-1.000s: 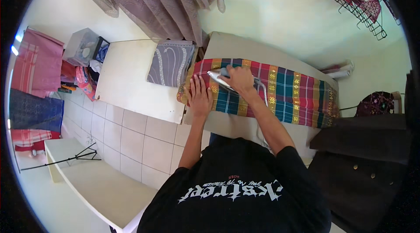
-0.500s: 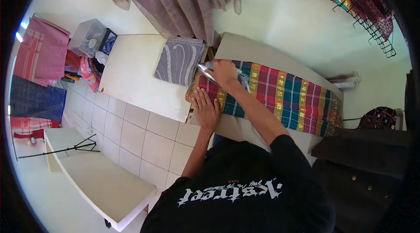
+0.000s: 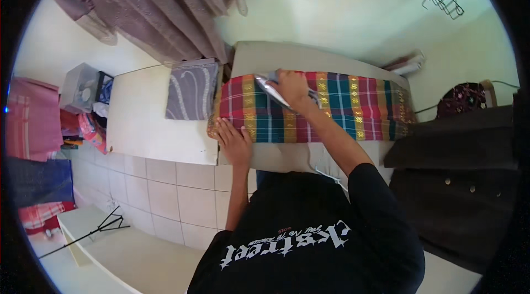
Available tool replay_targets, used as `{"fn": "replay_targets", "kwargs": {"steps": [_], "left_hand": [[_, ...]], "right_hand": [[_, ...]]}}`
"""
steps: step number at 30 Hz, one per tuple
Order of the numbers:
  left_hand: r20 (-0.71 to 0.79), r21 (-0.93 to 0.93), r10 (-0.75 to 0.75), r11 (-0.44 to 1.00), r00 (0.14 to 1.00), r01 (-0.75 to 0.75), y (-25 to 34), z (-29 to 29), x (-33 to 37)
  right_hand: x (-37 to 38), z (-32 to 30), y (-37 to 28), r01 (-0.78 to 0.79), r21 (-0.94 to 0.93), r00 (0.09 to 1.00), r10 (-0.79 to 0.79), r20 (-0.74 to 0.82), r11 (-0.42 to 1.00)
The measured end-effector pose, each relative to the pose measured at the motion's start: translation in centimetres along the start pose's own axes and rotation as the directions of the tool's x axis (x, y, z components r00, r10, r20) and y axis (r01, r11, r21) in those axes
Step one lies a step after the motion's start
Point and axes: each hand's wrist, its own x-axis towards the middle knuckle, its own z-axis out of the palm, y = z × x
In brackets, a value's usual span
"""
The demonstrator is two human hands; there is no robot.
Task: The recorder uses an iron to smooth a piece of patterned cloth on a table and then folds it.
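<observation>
A plaid cloth (image 3: 361,109) in red, green and ochre with gold motifs lies lengthwise along a beige padded board (image 3: 309,55). My right hand (image 3: 293,89) is closed round the handle of a clothes iron (image 3: 269,90), which rests on the cloth left of its middle, silvery tip pointing to the far left. The handle is mostly hidden under my fingers. My left hand (image 3: 234,142) lies flat, fingers spread, on the cloth's near left corner. Just left of the cloth, a folded grey patterned cloth (image 3: 190,89) sits on a white tabletop (image 3: 138,123).
A pale cord (image 3: 327,173) hangs at the board's near edge. Dark garments (image 3: 452,183) hang at the right, near a dark patterned item (image 3: 464,101). A clear plastic box (image 3: 80,88) stands far left. A white bench (image 3: 143,255) with a black stand (image 3: 107,222) is lower left.
The iron in my right hand has moved right along the cloth, away from its left end. My left hand stays on the near left corner. The whole view has turned and shifted.
</observation>
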Motion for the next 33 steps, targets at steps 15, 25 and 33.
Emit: {"fn": "replay_targets", "kwargs": {"steps": [15, 25, 33], "left_hand": [[-0.006, 0.083, 0.023, 0.996, 1.000, -0.023, -0.3, -0.1, 0.2], [-0.023, 0.052, 0.068, 0.996, 0.997, -0.067, -0.2, 0.3, 0.0], [-0.092, 0.046, 0.133, 0.991, 0.987, -0.129, -1.7, 1.6, 0.2]], "right_hand": [[-13.3, -5.3, 23.0, -0.576, -0.050, 0.801, 0.551, -0.234, 0.816], [-13.3, -6.8, 29.1, -0.827, 0.081, 0.531, 0.820, -0.213, 0.557], [-20.6, -7.3, 19.8, -0.733, 0.068, 0.668, 0.736, -0.112, 0.676]]}}
